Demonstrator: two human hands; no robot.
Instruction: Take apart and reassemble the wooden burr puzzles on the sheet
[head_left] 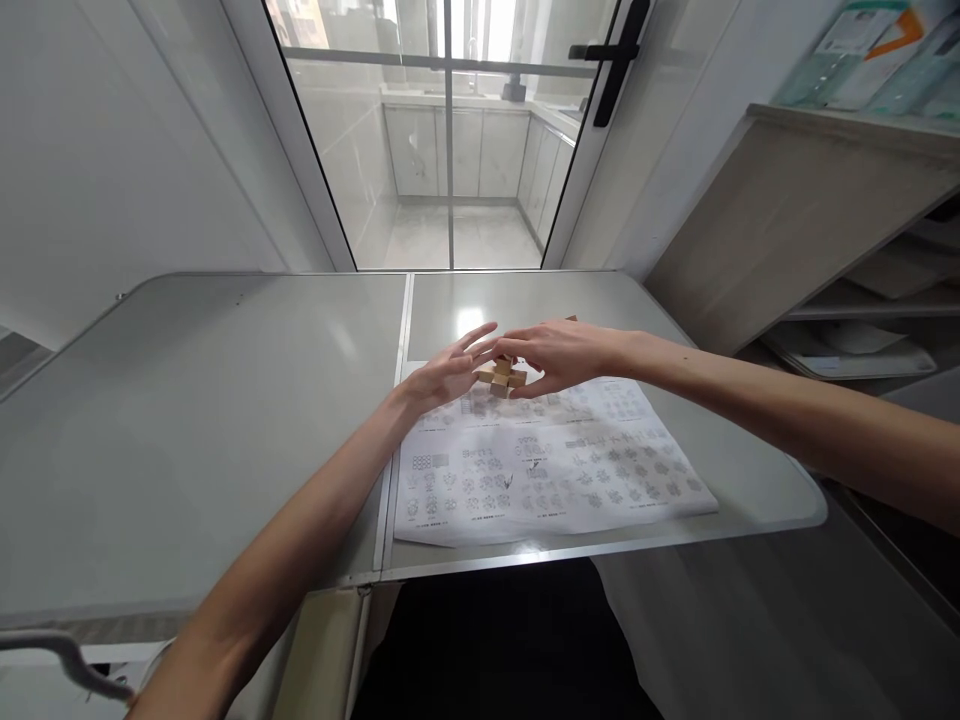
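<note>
Pale wooden blocks (501,380), fitted crosswise into a small cluster, sit between my two hands in the head view, at the upper part of a large white paper sheet (480,500). My left hand (442,380) is at their left side, its fingers stretched out and open, the tips pointing toward my right hand (566,352). That one comes in from the other side, its fingers bent over the top of the cluster and its thumb held lower, near the front block; they cover so much of the wood that I cannot tell whether they grip it or only touch it. Another wooden piece (571,318) peeks out just behind my right hand. Rows of small printed drawings cover the sheet, which lies on the right-hand part of my pale counter (187,430). Beyond the far edge is a glass door (487,235) with a black handle (619,55).
</note>
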